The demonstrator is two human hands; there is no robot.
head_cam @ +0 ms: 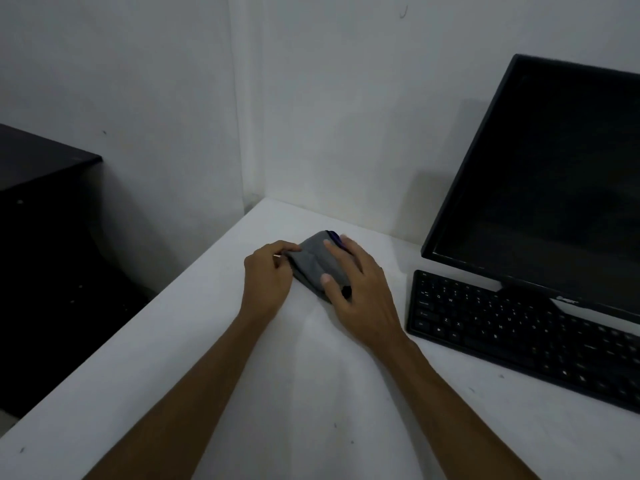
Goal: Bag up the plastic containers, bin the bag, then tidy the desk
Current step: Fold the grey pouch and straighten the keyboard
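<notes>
A small folded grey cloth (313,263) with a dark purple edge lies on the white desk (304,375) near the back corner. My left hand (268,275) pinches the cloth's left end between curled fingers and thumb. My right hand (360,289) lies on the cloth's right side, with thumb and forefinger pressing its top. No plastic containers or bag are in view.
A black keyboard (519,334) sits just right of my right hand, with a dark monitor (547,181) behind it. A black cabinet (41,244) stands left of the desk. White walls close the corner behind the cloth.
</notes>
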